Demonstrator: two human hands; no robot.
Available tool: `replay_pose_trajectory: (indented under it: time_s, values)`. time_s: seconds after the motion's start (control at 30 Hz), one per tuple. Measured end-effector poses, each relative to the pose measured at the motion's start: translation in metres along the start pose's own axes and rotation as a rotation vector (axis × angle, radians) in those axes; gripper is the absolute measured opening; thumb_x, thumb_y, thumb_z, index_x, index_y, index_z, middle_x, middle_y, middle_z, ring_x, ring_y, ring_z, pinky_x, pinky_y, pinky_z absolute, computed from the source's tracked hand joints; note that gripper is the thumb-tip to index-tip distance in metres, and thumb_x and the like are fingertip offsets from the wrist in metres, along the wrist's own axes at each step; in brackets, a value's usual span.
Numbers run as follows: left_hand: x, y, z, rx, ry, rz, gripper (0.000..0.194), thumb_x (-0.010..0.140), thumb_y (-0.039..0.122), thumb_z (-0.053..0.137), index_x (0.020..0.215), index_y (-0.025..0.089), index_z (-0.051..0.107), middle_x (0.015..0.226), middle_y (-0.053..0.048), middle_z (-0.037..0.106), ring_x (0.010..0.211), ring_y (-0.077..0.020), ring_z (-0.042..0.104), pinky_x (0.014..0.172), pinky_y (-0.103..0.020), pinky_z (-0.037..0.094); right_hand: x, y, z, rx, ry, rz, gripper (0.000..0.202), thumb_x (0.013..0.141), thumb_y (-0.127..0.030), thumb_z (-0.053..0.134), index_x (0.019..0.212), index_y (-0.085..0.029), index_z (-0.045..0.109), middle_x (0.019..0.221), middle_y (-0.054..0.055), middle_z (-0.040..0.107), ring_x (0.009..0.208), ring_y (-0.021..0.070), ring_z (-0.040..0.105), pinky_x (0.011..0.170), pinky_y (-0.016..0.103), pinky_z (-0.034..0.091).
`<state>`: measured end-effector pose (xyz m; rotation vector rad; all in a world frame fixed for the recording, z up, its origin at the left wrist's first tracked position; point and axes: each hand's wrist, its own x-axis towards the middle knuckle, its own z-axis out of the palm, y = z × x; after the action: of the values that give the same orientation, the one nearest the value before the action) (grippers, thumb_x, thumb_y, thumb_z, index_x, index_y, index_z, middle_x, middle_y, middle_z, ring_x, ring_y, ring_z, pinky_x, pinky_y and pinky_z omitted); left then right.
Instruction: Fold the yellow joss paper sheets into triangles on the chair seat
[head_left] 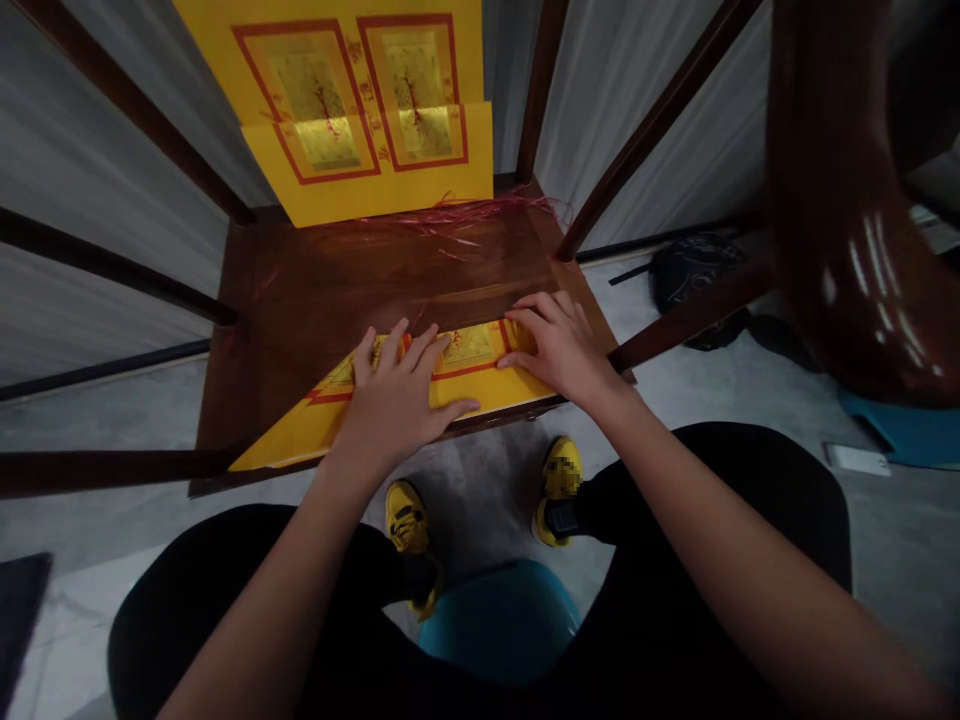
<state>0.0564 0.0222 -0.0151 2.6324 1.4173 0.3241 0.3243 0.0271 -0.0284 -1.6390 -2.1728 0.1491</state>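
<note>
A sheet of yellow joss paper (469, 388) with gold foil panels and red borders lies folded along the front edge of a dark wooden chair seat (352, 265). Flat across its middle rests my left hand (394, 390), fingers spread and thumb pointing right. My right hand (559, 345) touches the right end of the sheet, with thumb and fingertips apart on its surface. The undersides of both hands are hidden. At the back of the seat stands more yellow joss paper (375, 195), printed with two gold panels in red frames.
Thin red strips (465, 215) lie at the back of the seat. Wooden spindles rise around it, and a curved glossy armrest (840, 250) is close on the right. A black bag (697, 280) sits on the floor. Below me is a blue stool (499, 620).
</note>
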Motion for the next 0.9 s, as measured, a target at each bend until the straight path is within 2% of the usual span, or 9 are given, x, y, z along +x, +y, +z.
replay_pose_trajectory:
  time_s: [0.17,0.33,0.4,0.5,0.57,0.63,0.73,0.83,0.9]
  values:
    - [0.003,0.002,-0.006,-0.066,-0.036,-0.030,0.087,0.094,0.064,0.079,0.167,0.028,0.047,0.168,-0.012,0.057,0.163,-0.0448,0.037,0.134,-0.072,0.011,0.000,-0.002,0.002,0.011,-0.007,0.035,0.044,0.098,-0.048,0.079,0.134,-0.025,0.073,0.133,0.013,0.072,0.127,0.0395,0.057,0.107,0.057,0.045]
    - [0.000,0.003,-0.008,-0.092,-0.007,-0.023,0.081,0.096,0.056,0.080,0.165,0.027,0.047,0.163,-0.014,0.061,0.161,-0.0430,0.042,0.133,-0.073,0.011,0.001,0.000,0.003,0.062,0.070,0.105,0.070,0.090,-0.047,0.088,0.151,-0.025,0.063,0.143,0.015,0.067,0.133,0.0428,0.058,0.110,0.061,0.046]
    - [-0.001,0.004,-0.009,-0.093,0.007,-0.033,0.079,0.097,0.053,0.080,0.164,0.026,0.048,0.162,-0.016,0.061,0.159,-0.0425,0.045,0.132,-0.072,0.014,0.002,-0.001,-0.002,0.180,0.116,0.076,0.053,0.090,-0.043,0.088,0.138,-0.026,0.072,0.135,0.012,0.072,0.129,0.0393,0.063,0.110,0.060,0.047]
    - [-0.001,0.006,-0.011,-0.089,0.004,-0.037,0.078,0.097,0.050,0.082,0.163,0.028,0.049,0.161,-0.018,0.060,0.155,-0.0415,0.049,0.131,-0.071,0.015,0.000,-0.006,-0.010,0.547,0.189,0.046,0.023,0.093,-0.034,0.084,0.113,-0.025,0.078,0.114,0.006,0.080,0.111,0.0296,0.074,0.103,0.051,0.057]
    - [0.000,0.007,-0.012,-0.095,-0.022,-0.027,0.075,0.099,0.046,0.081,0.164,0.029,0.049,0.161,-0.017,0.060,0.154,-0.0404,0.050,0.131,-0.070,0.016,-0.005,-0.012,-0.011,0.753,0.220,0.082,0.021,0.090,-0.032,0.085,0.108,-0.025,0.077,0.109,0.005,0.082,0.103,0.0264,0.077,0.097,0.046,0.062]
    - [0.001,0.007,-0.012,-0.109,-0.051,-0.014,0.071,0.101,0.043,0.078,0.164,0.027,0.048,0.161,-0.017,0.059,0.154,-0.0390,0.050,0.131,-0.066,0.019,-0.011,-0.018,-0.007,0.845,0.241,0.126,0.021,0.088,-0.032,0.085,0.107,-0.025,0.077,0.109,0.006,0.083,0.104,0.0262,0.079,0.099,0.046,0.064]
    - [0.002,0.004,-0.011,-0.105,-0.062,0.037,0.069,0.104,0.042,0.074,0.166,0.024,0.047,0.162,-0.018,0.056,0.152,-0.0380,0.052,0.129,-0.061,0.027,-0.022,-0.023,-0.002,0.880,0.273,0.146,0.032,0.092,-0.028,0.081,0.123,-0.025,0.076,0.123,0.008,0.083,0.116,0.0263,0.079,0.109,0.049,0.061]
    - [0.001,-0.001,-0.009,-0.067,-0.058,0.115,0.074,0.103,0.043,0.076,0.168,0.023,0.045,0.167,-0.018,0.051,0.154,-0.0385,0.050,0.128,-0.058,0.032,-0.032,-0.024,-0.007,0.860,0.166,0.100,0.041,0.101,-0.030,0.075,0.142,-0.028,0.073,0.141,0.008,0.079,0.132,0.0261,0.074,0.120,0.051,0.055]
    - [0.000,-0.003,-0.008,-0.043,-0.070,0.143,0.076,0.104,0.043,0.076,0.169,0.023,0.043,0.175,-0.017,0.044,0.158,-0.0378,0.045,0.131,-0.057,0.032,-0.037,-0.022,-0.013,0.835,0.036,0.019,0.031,0.108,-0.033,0.066,0.137,-0.030,0.078,0.147,0.007,0.076,0.139,0.0257,0.071,0.124,0.051,0.051]
